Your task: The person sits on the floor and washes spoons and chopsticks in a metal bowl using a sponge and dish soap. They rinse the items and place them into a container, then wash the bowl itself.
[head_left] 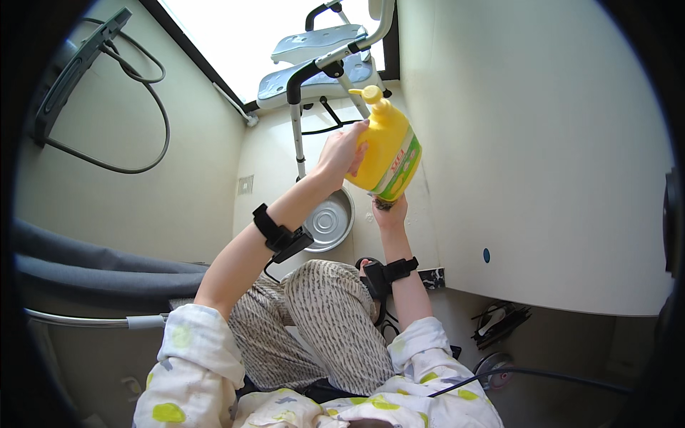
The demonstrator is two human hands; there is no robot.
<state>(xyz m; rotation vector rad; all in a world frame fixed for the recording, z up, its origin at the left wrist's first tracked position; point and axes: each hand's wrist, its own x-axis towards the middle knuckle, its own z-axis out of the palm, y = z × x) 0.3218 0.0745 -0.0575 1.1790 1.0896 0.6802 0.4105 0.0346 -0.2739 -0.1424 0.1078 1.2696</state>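
My left hand (342,152) grips the side of a large yellow pump bottle (382,147), which bears a green-and-white label with writing. The bottle is tilted, with its yellow pump head (371,94) pointing away from me. Just below its base, my right hand (392,213) holds a dark, wiry scouring pad (383,204). The bottle covers part of that hand and pad, so I cannot tell whether they touch its base. A round metal basin (327,220) sits on the floor under my left forearm, partly hidden by it.
Beyond the bottle stands a metal-framed shower chair (316,83) with pale blue seat pads. A floor drain grate (245,184) lies left of it. A grey wall unit (83,75) with a looped cord hangs on the left wall; a pale panel (524,150) rises on the right.
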